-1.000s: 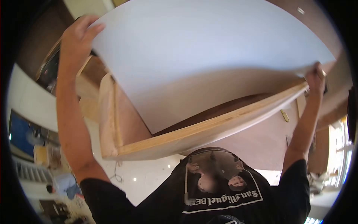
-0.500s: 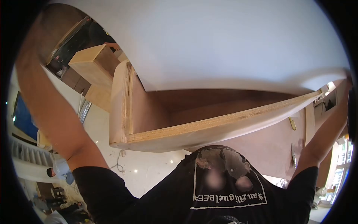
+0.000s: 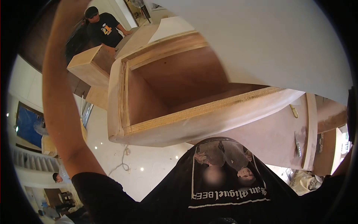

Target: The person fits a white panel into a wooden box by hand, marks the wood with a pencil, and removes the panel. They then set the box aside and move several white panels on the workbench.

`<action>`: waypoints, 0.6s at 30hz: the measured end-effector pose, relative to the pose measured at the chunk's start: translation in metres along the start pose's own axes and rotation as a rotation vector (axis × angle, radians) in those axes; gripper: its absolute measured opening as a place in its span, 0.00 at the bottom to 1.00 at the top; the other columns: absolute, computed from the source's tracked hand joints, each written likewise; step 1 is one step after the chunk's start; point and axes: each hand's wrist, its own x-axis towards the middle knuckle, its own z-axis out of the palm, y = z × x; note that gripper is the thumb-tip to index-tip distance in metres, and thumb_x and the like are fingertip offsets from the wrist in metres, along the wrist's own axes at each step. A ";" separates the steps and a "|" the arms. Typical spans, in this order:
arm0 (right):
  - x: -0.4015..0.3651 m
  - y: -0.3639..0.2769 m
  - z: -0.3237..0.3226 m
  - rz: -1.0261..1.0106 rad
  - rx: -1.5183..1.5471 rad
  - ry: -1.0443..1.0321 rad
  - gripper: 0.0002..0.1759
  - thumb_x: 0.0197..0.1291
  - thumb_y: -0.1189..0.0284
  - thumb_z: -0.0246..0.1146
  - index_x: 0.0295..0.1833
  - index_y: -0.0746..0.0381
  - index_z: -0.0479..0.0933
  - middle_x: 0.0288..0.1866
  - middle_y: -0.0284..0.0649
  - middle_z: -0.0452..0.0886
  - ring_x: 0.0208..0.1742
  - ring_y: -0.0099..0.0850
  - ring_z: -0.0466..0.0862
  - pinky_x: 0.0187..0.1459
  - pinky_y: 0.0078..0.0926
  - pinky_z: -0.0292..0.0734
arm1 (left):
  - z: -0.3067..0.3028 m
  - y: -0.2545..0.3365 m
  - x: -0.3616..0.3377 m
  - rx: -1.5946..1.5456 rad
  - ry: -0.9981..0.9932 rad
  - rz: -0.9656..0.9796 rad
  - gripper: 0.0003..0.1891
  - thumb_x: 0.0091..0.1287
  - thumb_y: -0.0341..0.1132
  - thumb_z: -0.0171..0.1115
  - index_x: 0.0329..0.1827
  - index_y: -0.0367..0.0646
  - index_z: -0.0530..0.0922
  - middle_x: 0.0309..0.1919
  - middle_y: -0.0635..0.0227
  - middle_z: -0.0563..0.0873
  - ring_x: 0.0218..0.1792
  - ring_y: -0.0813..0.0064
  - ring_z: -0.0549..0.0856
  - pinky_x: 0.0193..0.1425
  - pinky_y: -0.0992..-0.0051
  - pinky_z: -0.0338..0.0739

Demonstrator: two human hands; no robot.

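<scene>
A large white panel covers the upper right of the view, over an open wooden box with bare plywood edges and a rounded corner. The panel hides the box's far right part. My left forearm rises along the left side, and its hand lies beyond the top edge. Only a sliver of my right forearm shows at the right edge, with that hand out of sight. What either hand touches is hidden.
A co-worker in a black shirt stands behind a smaller wooden box. Below the large box, a brown board carries a yellow-handled tool and a metal blade. A cable trails across the floor.
The white panel has shifted right and tilted, uncovering more of the box. My left forearm has swung inward and more upright. My right forearm has mostly left view, and the co-worker shows more fully.
</scene>
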 end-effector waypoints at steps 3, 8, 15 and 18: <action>-0.035 -0.023 0.031 -0.036 0.043 -0.129 0.36 0.64 0.49 0.60 0.64 0.69 0.71 0.67 0.49 0.72 0.64 0.43 0.74 0.63 0.50 0.71 | 0.001 0.019 0.010 0.077 -0.041 -0.072 0.18 0.63 0.37 0.65 0.56 0.45 0.81 0.50 0.55 0.85 0.51 0.61 0.85 0.54 0.70 0.79; -0.058 -0.047 0.069 -0.040 0.080 -0.192 0.38 0.61 0.47 0.62 0.64 0.69 0.71 0.67 0.49 0.71 0.64 0.44 0.73 0.63 0.50 0.71 | -0.031 0.013 0.015 -0.216 0.139 -0.255 0.18 0.63 0.35 0.66 0.55 0.43 0.80 0.48 0.55 0.84 0.51 0.59 0.85 0.56 0.68 0.79; -0.064 -0.052 0.081 -0.052 0.063 -0.220 0.42 0.57 0.46 0.65 0.65 0.68 0.71 0.66 0.50 0.71 0.64 0.44 0.73 0.62 0.50 0.70 | -0.085 -0.001 0.022 -0.472 0.331 -0.441 0.17 0.62 0.32 0.67 0.53 0.39 0.79 0.46 0.54 0.83 0.51 0.58 0.84 0.57 0.65 0.78; -0.065 -0.054 0.081 -0.064 0.058 -0.217 0.43 0.55 0.45 0.66 0.65 0.68 0.71 0.66 0.50 0.70 0.64 0.44 0.73 0.62 0.50 0.70 | -0.105 -0.008 0.023 -0.524 0.383 -0.485 0.17 0.61 0.31 0.67 0.53 0.37 0.78 0.45 0.53 0.83 0.51 0.57 0.84 0.58 0.63 0.78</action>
